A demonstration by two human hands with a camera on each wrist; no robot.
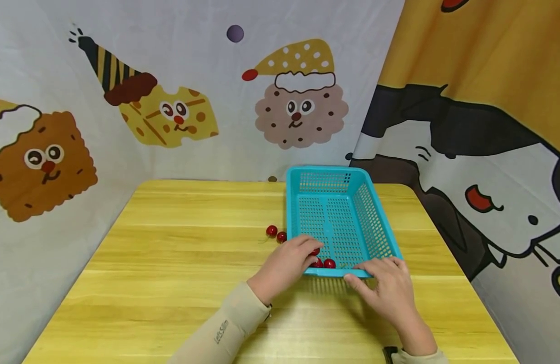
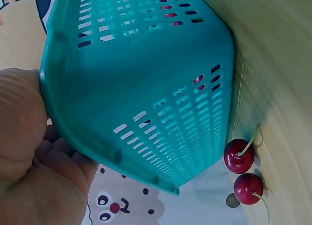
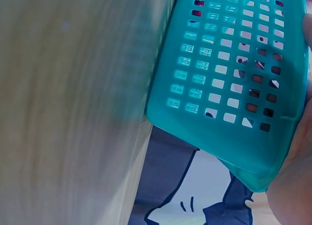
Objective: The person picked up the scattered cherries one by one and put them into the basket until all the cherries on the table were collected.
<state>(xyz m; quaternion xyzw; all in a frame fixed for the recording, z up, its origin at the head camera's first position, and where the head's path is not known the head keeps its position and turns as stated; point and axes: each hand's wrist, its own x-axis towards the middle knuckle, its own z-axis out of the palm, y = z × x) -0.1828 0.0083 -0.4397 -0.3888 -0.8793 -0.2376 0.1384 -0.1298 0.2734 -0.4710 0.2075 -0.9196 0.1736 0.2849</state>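
Note:
A blue plastic basket with slotted sides stands on the table. My left hand reaches over its near left corner, fingers bent down inside. One red cherry shows between its fingertips and thumb; whether they pinch it cannot be told. Close by in the basket, another cherry lies against the near wall, with one more partly hidden by the thumb. At the near right corner my right hand grips the rim, fingers over it and thumb outside. Two stemmed cherries, including this one, lie on the table left of the basket.
The wooden table extends left of the basket and ends near a white curtain printed with cartoon figures. A second printed curtain hangs at the right.

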